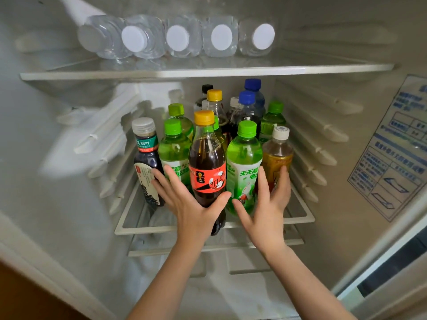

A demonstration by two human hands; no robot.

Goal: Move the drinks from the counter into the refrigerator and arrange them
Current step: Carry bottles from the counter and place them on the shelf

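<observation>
A cola bottle [208, 162] with a yellow cap and red label stands at the front of the wire-rimmed fridge shelf [143, 229], its base at the shelf's front edge. Flanking it are two green drink bottles [174, 151] [243, 162], a dark tea bottle [146, 158] at the left and an amber tea bottle [277, 155] at the right. My left hand [189, 204] spreads straight fingers over the dark tea and left green bottles, thumb against the cola. My right hand [268, 209] presses the right green bottle, fingertips reaching the amber tea. Several more bottles stand behind.
Several clear water bottles [178, 38] lie on their sides on the glass shelf above [161, 73], white caps facing me. Ribbed shelf rails line both inner walls. A printed blue sticker [392, 146] is on the right wall. Lower shelves show beneath the hands.
</observation>
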